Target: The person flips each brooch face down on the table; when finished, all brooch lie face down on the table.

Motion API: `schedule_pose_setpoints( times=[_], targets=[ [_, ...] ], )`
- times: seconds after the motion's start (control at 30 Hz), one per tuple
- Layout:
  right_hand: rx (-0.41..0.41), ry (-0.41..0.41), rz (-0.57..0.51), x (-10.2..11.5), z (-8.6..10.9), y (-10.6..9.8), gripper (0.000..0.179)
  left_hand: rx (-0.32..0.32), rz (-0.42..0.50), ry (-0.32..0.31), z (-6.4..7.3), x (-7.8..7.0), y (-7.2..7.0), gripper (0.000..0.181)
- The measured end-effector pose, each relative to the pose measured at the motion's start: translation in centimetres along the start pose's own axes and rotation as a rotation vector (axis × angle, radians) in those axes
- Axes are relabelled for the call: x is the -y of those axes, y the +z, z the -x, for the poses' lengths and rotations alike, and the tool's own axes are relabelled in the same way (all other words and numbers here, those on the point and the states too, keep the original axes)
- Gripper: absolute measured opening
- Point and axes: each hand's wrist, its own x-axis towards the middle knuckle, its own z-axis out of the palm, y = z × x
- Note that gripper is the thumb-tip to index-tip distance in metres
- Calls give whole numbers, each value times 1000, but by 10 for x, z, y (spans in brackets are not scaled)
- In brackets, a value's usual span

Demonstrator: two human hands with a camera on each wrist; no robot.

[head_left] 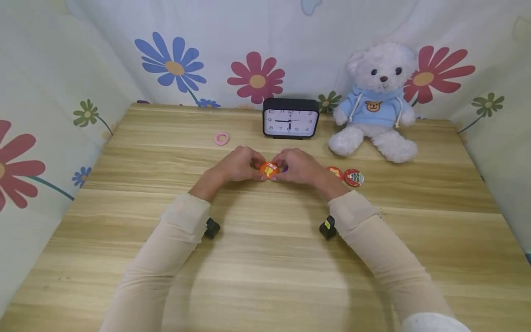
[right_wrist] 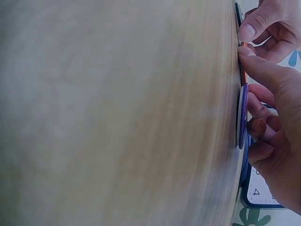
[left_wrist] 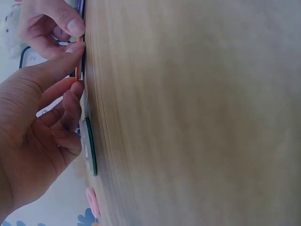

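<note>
A round orange badge [head_left: 269, 170] with a yellow picture sits between the two hands at mid-table. My left hand [head_left: 240, 165] pinches its left edge with thumb and forefinger. On the opposite edge, my right hand [head_left: 299, 166] pinches it with thumb and fingertips. Edge-on in the left wrist view, a green-rimmed disc [left_wrist: 91, 148] lies by the left hand's curled lower fingers. In the right wrist view a purple-rimmed disc [right_wrist: 243, 117] is beside the right hand's fingers, mostly covered by that hand from above. Whether the badge touches the table cannot be told.
Two red round badges [head_left: 354, 177] lie right of the right hand, one partly behind the forearm. A pink ring [head_left: 221, 139] is at the back left. Behind the hands stands a black-framed clock [head_left: 290, 118], with a white teddy bear [head_left: 375, 106] to its right.
</note>
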Motion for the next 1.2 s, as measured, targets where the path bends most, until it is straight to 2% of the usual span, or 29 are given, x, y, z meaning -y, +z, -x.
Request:
schedule_pose_setpoints(
  times=[0.17,0.5,0.87,1.2],
  targets=[
    [2,28,-47,-1,0,0,47,0,-12,-19,-1,-2,0,43],
    [-6,42,-41,1,-1,1,43,-23,-24,-21,0,-3,0,44],
    [-24,17,-40,1,1,0,40,-31,-3,2,-3,0,2,43],
    [-49,-7,-30,1,0,0,38,-38,-3,-5,-4,1,2,39]
  ],
)
